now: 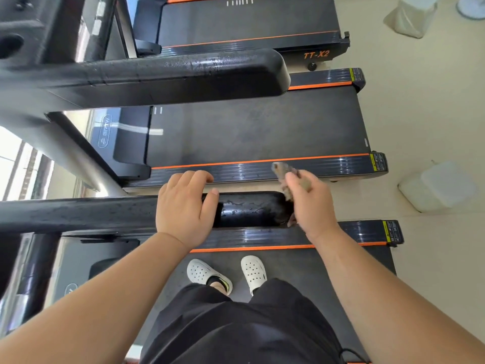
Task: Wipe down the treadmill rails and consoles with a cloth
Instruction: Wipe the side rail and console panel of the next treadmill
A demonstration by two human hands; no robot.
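Head view: looking straight down at a person standing on a treadmill belt [301,269], both bare forearms reaching forward.
Left hand [183,208]: palm down on the near black rail [249,208], fingers curled loosely over its far edge, thumb along the top; it holds nothing but the rail.
Right hand [312,206]: closed around a crumpled brownish cloth [284,174], at the rounded end of the same rail.
Cloth: bunched, one end sticking up past the fingers, a scrap showing below the hand; it seems to touch the rail end, though blur makes that hard to confirm.
Rail surface: dull and mottled between the two hands.
In the way: the left hand covers the middle of the rail.
Beyond: the next treadmill's side strip [262,170] with an orange line, its dark belt, and a second thick rail [183,72] above it.
Farther: a third machine marked TT-X2 [316,54].
Floor [420,114]: pale, with white blurred containers at right.
Feet: white perforated clogs [253,271] on the belt.
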